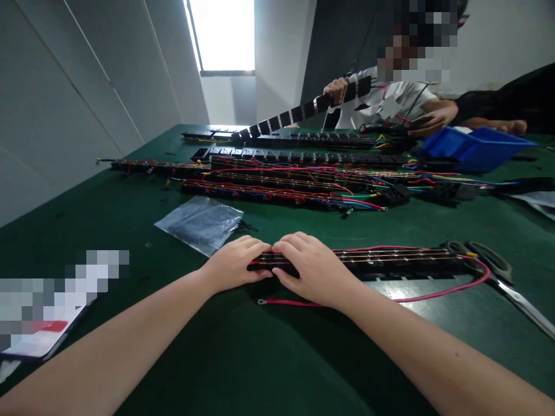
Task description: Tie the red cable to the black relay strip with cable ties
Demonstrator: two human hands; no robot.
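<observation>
"Where are the two hands?"

"On the black strip (390, 268). The left hand (234, 263) has its fingers curled over the left end, thumb on the near side. The right hand (310, 268) grips it just beside, partly closed, also with fingers over the top and thumb in front."

"And the strip itself?"

"It lies lengthwise on the near part of the green table (195, 358), running right from the hands, with thin copper-coloured lines along it (they look like rods or wires; I can't tell which)."

"What about that red cable (437, 296)?"

"It loops round from the strip's right end and passes below the right hand, its ring terminal (262, 301) out on the near side. The scissors (518, 297) lie at that right end."

"Anything beyond?"

"A clear plastic bag (199, 224) near the left hand, then a row of wired strips (281, 188). Across the table a person in white (403, 101) holds up a segmented black strip (299, 114), close to a blue bin (481, 151)."
</observation>
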